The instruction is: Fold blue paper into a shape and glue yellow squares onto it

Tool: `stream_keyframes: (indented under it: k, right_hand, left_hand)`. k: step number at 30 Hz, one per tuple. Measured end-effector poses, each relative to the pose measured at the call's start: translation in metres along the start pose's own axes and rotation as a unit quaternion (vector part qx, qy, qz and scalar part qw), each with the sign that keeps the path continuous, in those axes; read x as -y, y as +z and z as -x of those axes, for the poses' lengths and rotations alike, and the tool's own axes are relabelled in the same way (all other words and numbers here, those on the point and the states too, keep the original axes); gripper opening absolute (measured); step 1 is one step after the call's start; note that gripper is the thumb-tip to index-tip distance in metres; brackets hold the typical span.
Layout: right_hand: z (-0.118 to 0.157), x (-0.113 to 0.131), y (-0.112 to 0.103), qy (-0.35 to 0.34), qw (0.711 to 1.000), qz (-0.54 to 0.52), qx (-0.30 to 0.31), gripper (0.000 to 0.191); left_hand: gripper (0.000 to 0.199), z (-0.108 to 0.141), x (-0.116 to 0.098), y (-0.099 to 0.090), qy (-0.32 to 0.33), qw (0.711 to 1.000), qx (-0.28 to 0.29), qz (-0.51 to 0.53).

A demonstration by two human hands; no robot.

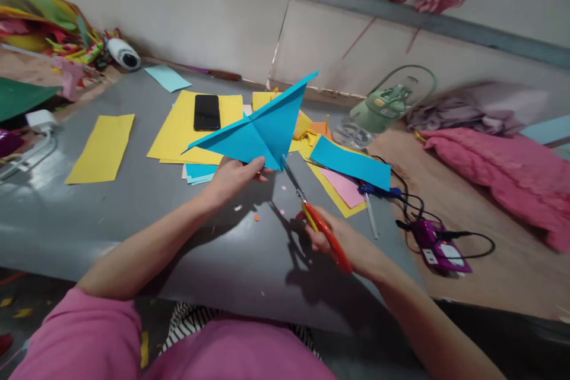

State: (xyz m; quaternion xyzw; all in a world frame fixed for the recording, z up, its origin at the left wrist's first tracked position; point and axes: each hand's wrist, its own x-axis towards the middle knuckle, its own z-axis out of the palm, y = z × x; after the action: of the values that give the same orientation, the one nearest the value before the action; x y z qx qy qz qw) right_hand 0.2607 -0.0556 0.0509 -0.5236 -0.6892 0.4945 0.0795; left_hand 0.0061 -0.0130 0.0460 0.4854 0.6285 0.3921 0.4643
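Note:
My left hand (240,175) pinches the lower edge of a folded blue paper (262,130), thumb on top, and holds it up above the table. A crease crosses the sheet, and its long upper edge is folded over. My right hand (333,237) is closed around the orange-red handles of a pair of scissors (327,231). The scissors' blades meet the paper's lower right corner, just right of my left thumb; whether they have cut into it I cannot tell. Small paper scraps (256,218) lie on the table beneath.
Yellow sheets (171,130) carry a black phone (207,113). A blue strip (351,163) lies on papers at right, near a green lantern-like device (378,108), a purple power strip (439,246) and black cables. Another yellow sheet (101,148) lies left on the grey table (146,237).

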Motion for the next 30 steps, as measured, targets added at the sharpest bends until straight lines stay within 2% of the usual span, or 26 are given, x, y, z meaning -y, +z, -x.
stream_keyframes:
  k: [1, 3, 5, 6, 8, 10, 14, 16, 19, 22, 24, 27, 30]
  right_hand:
    - [-0.003, 0.001, 0.001, 0.000, 0.999, -0.027, -0.019, 0.051]
    - [-0.014, 0.006, 0.004, -0.007, 0.992, -0.073, -0.102, 0.054]
    - [-0.030, 0.013, 0.005, -0.049, 0.972, -0.093, -0.208, 0.056]
    - [-0.039, 0.017, 0.005, -0.078, 0.962, -0.102, -0.243, 0.057]
    - [-0.059, 0.022, 0.002, -0.136, 0.942, -0.138, -0.273, 0.059]
    - [-0.074, 0.022, 0.000, -0.158, 0.935, -0.158, -0.277, 0.054]
    - [-0.086, 0.016, 0.004, -0.147, 0.931, -0.210, -0.261, 0.046]
    - [-0.086, 0.014, 0.010, -0.144, 0.915, -0.278, -0.253, 0.045]
    - [-0.088, 0.013, 0.017, -0.143, 0.888, -0.358, -0.252, 0.047]
    - [-0.088, 0.014, 0.018, -0.134, 0.882, -0.389, -0.230, 0.051]
    - [-0.083, 0.015, 0.014, -0.125, 0.898, -0.370, -0.204, 0.052]
    - [-0.063, 0.013, 0.002, -0.116, 0.944, -0.273, -0.145, 0.049]
    - [-0.036, 0.002, -0.015, -0.088, 0.985, -0.145, -0.038, 0.051]
  left_hand:
    - [0.039, 0.001, -0.001, -0.001, 0.001, 1.000, -0.003, 0.001]
    - [0.037, 0.003, -0.004, -0.001, 0.001, 1.000, -0.005, 0.001]
    - [0.036, 0.006, -0.007, -0.001, -0.013, 1.000, 0.010, -0.019]
    - [0.035, 0.007, -0.009, 0.000, -0.021, 0.999, 0.021, -0.033]
    - [0.035, 0.010, -0.010, 0.001, -0.028, 0.997, 0.046, -0.056]
    - [0.036, 0.011, -0.009, 0.001, -0.025, 0.996, 0.065, -0.063]
    - [0.041, 0.008, -0.001, 0.003, -0.059, 0.996, 0.069, -0.021]
    - [0.036, 0.004, 0.005, 0.005, -0.072, 0.991, 0.091, 0.072]
    - [0.028, -0.001, 0.015, 0.011, -0.070, 0.954, 0.151, 0.251]
    - [0.028, -0.006, 0.019, 0.014, -0.094, 0.929, 0.164, 0.319]
    - [0.025, -0.009, 0.018, 0.012, -0.104, 0.929, 0.144, 0.323]
    - [0.024, -0.015, 0.015, 0.005, -0.080, 0.940, 0.083, 0.322]
    - [0.024, -0.018, 0.008, -0.003, -0.034, 0.935, 0.036, 0.351]
